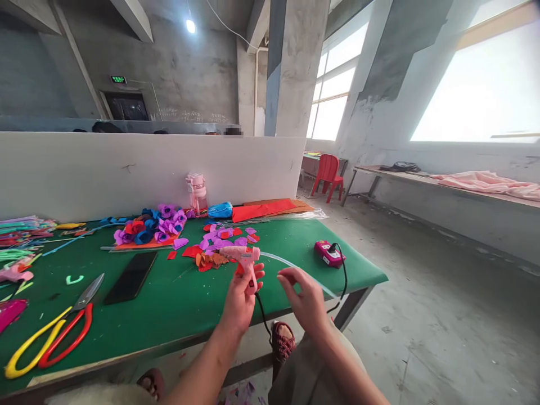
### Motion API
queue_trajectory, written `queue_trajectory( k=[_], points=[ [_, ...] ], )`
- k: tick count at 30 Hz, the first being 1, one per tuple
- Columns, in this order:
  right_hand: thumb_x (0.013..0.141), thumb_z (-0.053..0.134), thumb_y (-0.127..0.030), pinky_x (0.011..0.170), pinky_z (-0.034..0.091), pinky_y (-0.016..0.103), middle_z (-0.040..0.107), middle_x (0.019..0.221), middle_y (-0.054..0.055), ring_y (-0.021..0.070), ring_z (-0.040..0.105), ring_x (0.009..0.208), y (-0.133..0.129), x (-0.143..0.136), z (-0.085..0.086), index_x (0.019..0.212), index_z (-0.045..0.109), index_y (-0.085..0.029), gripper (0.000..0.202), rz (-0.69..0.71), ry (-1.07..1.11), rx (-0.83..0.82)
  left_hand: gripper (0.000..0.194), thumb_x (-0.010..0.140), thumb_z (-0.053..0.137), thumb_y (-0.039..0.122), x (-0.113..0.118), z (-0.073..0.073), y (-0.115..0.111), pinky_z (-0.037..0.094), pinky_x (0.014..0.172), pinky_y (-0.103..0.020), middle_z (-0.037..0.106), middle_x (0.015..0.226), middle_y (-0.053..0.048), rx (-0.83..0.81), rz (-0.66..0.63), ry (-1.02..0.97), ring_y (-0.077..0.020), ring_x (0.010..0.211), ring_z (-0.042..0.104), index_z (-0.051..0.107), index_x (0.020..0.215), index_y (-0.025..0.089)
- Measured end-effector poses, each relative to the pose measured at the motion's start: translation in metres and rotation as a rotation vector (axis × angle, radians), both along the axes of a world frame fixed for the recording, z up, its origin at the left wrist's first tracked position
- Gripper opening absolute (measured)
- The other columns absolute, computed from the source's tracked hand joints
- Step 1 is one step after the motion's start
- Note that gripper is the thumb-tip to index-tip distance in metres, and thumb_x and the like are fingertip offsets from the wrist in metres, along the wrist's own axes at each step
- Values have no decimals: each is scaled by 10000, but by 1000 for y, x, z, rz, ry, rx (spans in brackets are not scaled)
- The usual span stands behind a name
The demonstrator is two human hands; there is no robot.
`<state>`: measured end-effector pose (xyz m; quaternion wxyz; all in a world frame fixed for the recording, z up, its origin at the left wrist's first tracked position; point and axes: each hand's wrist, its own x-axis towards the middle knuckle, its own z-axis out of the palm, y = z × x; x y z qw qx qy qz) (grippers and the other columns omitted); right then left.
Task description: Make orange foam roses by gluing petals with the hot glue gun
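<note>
The left hand (241, 296) is gripping a small pink plastic glue gun (243, 257) by its handle, fingers clamped around it, and is holding it just above the near edge of the green felt-covered surface (169, 304), nozzle pointing left. A clear translucent glue stick (291, 263) is projecting from the rear of the gun and running to the right. The right hand (306, 298) is hovering just beside that stick, fingers loosely curled and slightly apart; whether they are touching the stick cannot be told. A black cord (264, 318) is hanging from the gun handle below the surface edge. A pink power strip (329, 253) is lying near the right end of the surface (with a black plug seated in it). Behind the gun, scattered purple and red paper petals (223, 236) are lying beside a cluster of purple, blue and red paper flowers (147, 228). A black phone (131, 277) is lying flat to the left, and large scissors with yellow and red handles (54, 332) are resting near the front left corner.
</note>
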<state>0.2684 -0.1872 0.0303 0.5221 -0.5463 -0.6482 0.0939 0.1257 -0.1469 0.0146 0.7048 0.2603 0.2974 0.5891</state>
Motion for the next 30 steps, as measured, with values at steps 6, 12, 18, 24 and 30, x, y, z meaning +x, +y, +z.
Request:
queue_trajectory(
  k=[6,12,18,24,30],
  points=[
    [790,601,-448,578,459,246,689,765,33,141,583,614,42,2,-20,833,657,-172,284,139,184,-262,329,679,758,303,45,2,33,468,686,-256,697,956,-70,-26,-118,-171,-153,781,634,647,965,182],
    [747,597,-526,541,487,258,700,708,47,176,636,613,68,23,-28,782,655,-155,377,104,438,-262,379,698,737,389,75,1,51,472,649,-239,671,1044,-75,18,-248,-71,-158,839,630,623,1000,193],
    [797,540,-471,594,465,242,731,726,58,175,663,667,79,38,-38,756,692,-152,356,-158,285,-317,330,746,702,341,40,-8,39,497,616,-248,636,1054,-70,-72,-306,251,-134,745,644,587,1015,191],
    [790,555,-453,497,389,222,686,609,31,139,596,523,85,45,-51,713,720,-158,347,-258,156,-416,303,780,674,321,-57,9,37,486,607,-231,674,890,-70,136,-487,430,-104,640,598,633,1035,162],
    [780,582,-420,512,362,238,652,601,34,155,573,553,85,41,-51,649,681,-176,294,-363,17,-466,270,729,721,285,-118,21,63,482,583,-222,670,823,-51,178,-340,403,-101,614,572,671,957,149]
  ],
)
